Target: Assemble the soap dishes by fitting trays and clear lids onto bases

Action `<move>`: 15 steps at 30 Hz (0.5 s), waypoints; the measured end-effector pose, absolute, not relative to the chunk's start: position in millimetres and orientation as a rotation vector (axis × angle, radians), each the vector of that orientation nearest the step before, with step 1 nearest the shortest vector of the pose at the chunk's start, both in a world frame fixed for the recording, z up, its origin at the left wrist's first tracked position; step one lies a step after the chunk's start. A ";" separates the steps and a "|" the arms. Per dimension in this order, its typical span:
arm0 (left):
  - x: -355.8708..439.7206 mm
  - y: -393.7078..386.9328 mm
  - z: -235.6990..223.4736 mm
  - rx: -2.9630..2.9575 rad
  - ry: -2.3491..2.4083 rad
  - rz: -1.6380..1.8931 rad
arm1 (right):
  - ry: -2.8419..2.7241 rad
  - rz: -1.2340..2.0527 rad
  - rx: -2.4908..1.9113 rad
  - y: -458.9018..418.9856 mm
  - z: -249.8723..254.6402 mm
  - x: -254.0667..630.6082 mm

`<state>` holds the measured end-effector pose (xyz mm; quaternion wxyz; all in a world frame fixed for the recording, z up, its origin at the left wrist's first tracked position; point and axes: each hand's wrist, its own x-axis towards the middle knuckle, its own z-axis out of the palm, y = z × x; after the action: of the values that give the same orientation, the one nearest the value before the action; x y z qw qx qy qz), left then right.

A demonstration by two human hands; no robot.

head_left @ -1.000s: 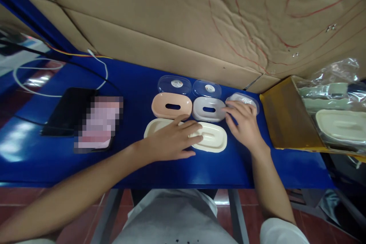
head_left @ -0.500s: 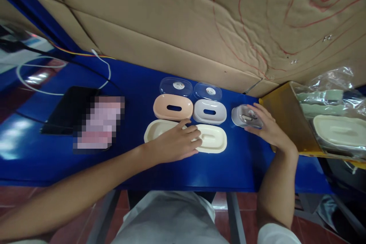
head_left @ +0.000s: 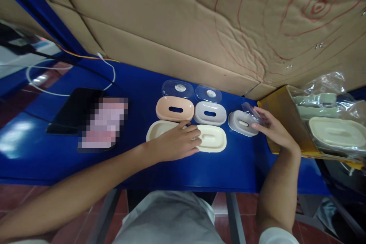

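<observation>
My right hand [head_left: 270, 126] pinches a clear plastic lid [head_left: 251, 113], tilted up at the right side of a grey soap box [head_left: 242, 123] on the table. My left hand [head_left: 181, 143] lies with loosely spread fingers over two cream oval trays; the right-hand tray [head_left: 214, 139] shows most, and the left-hand tray [head_left: 157, 129] is partly covered by the hand. Behind them sit a peach slotted oval dish [head_left: 175, 109] and a pale grey-white slotted dish [head_left: 210, 113]. Two more clear lids, one left [head_left: 177, 89] and one right [head_left: 208, 93], lie at the back, each with a round label.
At the right stands a cardboard box [head_left: 276, 122] holding green and cream pieces in clear plastic. A dark device [head_left: 74, 110] and a blurred-out pink phone-like thing [head_left: 103, 124] lie left on the blue table [head_left: 171, 173]. A white cable [head_left: 114, 72] curls behind; cardboard [head_left: 160, 26] walls the back.
The clear lid has come up off the grey soap box and tilts to the right in my right hand, baring the box's inside. My left hand stays on the trays.
</observation>
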<state>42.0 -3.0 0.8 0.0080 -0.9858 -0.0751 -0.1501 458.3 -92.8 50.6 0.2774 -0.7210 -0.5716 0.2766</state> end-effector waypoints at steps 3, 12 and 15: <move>42.1 -2.3 -0.5 -3.099 -0.234 -0.487 | -1.552 0.639 -1.827 -81.2 46.9 465.2; 42.0 0.4 -1.9 -3.125 -0.248 -0.495 | -1.912 0.719 -1.936 9.1 46.9 490.0; 41.9 0.6 -0.6 -3.132 -0.244 -0.497 | -1.986 0.697 -1.925 30.4 44.4 487.7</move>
<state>41.9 0.6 -0.6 -0.0193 -0.9845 -0.0768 -0.1564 487.7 30.4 44.4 0.1441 -0.6679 -0.6890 0.2418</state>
